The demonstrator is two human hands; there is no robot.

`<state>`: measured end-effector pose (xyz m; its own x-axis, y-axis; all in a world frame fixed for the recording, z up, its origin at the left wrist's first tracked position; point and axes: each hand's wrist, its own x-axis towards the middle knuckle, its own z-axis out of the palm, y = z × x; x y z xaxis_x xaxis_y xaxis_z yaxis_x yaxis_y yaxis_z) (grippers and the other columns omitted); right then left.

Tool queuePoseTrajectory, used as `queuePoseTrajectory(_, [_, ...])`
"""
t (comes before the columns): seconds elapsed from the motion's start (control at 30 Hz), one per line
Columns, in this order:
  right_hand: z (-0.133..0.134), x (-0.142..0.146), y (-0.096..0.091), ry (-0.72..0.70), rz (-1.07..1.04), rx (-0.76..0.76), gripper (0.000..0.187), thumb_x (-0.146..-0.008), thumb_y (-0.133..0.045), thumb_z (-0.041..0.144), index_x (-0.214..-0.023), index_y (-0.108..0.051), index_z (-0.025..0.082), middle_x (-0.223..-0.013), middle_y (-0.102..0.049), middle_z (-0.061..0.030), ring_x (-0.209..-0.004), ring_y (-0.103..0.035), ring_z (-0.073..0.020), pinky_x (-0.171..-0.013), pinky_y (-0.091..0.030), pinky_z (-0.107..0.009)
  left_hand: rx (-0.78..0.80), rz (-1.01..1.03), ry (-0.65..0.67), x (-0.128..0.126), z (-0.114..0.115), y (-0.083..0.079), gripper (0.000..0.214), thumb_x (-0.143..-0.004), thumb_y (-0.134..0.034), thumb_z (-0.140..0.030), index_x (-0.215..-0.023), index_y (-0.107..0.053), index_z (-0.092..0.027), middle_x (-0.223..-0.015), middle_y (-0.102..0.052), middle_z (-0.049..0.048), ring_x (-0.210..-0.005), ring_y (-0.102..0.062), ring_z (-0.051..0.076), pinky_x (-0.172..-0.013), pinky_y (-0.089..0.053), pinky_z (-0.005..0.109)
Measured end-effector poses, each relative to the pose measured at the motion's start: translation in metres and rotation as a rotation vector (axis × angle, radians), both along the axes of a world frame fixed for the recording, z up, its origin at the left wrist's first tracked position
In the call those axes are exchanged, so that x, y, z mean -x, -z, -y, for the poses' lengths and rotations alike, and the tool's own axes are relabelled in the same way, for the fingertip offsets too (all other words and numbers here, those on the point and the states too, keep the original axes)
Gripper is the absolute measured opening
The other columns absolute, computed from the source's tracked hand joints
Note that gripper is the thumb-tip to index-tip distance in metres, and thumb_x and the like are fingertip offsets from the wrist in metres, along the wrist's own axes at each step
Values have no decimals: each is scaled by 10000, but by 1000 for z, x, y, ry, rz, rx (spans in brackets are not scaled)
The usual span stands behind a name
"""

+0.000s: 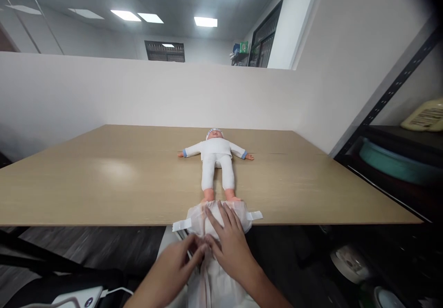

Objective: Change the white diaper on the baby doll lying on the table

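A white disposable diaper (194,218) lies unfolded over the table's front edge and down onto my lap, its two side tapes spread outward. My left hand (178,264) is closed in a pinch at the diaper's inner ruffle, left of the middle. Flat on the diaper rests my right hand (230,241), fingers stretched toward the table and thumb close to my left fingertips. Just beyond the diaper, a baby doll (218,160) in white clothes and a headband lies on its back with arms spread. Its feet are at the diaper's far edge.
The doll lies on a wide wooden table (121,183). A white partition wall (155,93) stands behind it. To the right, a dark metal shelf holds a teal basin (398,162) and a yellowish bottle (424,116). A white device with a cable (78,296) sits at lower left.
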<state>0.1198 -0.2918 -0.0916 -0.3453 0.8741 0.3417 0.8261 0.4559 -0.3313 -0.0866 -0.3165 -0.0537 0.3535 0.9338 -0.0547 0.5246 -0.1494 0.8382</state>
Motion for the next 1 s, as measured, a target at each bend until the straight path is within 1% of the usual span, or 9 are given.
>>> queuePoseTrajectory(0.1, [-1, 0, 0, -4, 0, -10, 737, -1019, -583, 342, -1666, -232, 390, -1739, -249, -51, -1585, -247, -349, -1256, -316, -602, -204, -62, 17, 2, -38, -46, 326, -1047, -496, -484, -938, -657, -223, -830, -716, 7, -760, -652, 193, -712, -449, 257])
queuePoseTrajectory(0.2, [-2, 0, 0, -3, 0, -18, 698, -1026, -580, 358, -1655, -278, 390, -1732, -267, -54, -1578, -260, -352, -1253, -320, -604, -508, -202, 66, -3, -91, -63, 208, -1048, -477, -321, -1091, -647, -209, -1033, -709, 52, -957, -642, 222, -861, -489, 317])
queuePoseTrajectory(0.27, [-1, 0, 0, -3, -2, -21, 691, -1025, -584, 358, -1650, -294, 390, -1724, -288, -53, -1573, -275, -348, -1254, -320, -604, -705, -409, 134, -9, -129, -60, 349, -957, -515, -141, -1287, -619, -189, -1297, -650, 129, -1189, -579, 287, -1012, -468, 421])
queuePoseTrajectory(0.33, [-1, 0, 1, -4, -11, -22, 698, -1017, -595, 356, -1649, -301, 388, -1722, -296, -50, -1569, -286, -350, -1252, -325, -605, -776, -616, 226, -17, -162, -49, 708, -825, -564, -11, -1496, -500, -228, -1533, -500, 170, -1362, -487, 348, -1084, -429, 499])
queuePoseTrajectory(0.5, [-4, 0, 7, 9, -38, -27, 737, -990, -627, 363, -1649, -299, 401, -1733, -264, -48, -1566, -292, -379, -1228, -362, -617, -822, -853, 585, -43, -205, -28, 1203, -575, -771, 17, -1622, -306, -351, -1743, -169, 163, -1547, -249, 468, -1182, -302, 601])
queuePoseTrajectory(0.6, [-10, -1, 15, -9, -35, -27, 758, -983, -637, 391, -1654, -282, 401, -1723, -288, -55, -1547, -334, -391, -1203, -404, -608, -895, -771, 689, -54, -215, -28, 1012, -618, -812, -79, -1531, -445, -313, -1738, -222, 131, -1542, -264, 445, -1211, -243, 611])
queuePoseTrajectory(0.77, [-25, -8, 29, -72, 17, -52, 812, -947, -677, 494, -1652, -288, 390, -1683, -357, -124, -1464, -458, -444, -1105, -492, -628, -965, -543, 805, -67, -234, -34, 352, -895, -657, -284, -1244, -647, -243, -1508, -593, 72, -1356, -480, 347, -1153, -336, 508])
queuePoseTrajectory(0.87, [-35, -16, 27, -91, 36, -28, 823, -934, -689, 537, -1644, -289, 421, -1695, -327, -105, -1474, -442, -454, -1086, -508, -620, -920, -461, 850, -70, -245, -47, 333, -886, -646, -277, -1216, -663, -234, -1387, -675, 60, -1234, -538, 330, -1034, -415, 451])
queuePoseTrajectory(1.0, [-56, -29, 2, -105, 30, 120, 737, -987, -616, 536, -1639, -288, 433, -1736, -205, -46, -1553, -314, -418, -1176, -425, -617, -771, -267, 777, -70, -259, -84, 419, -882, -632, -262, -1300, -640, -243, -1308, -706, 45, -1198, -568, 299, -1029, -435, 409])
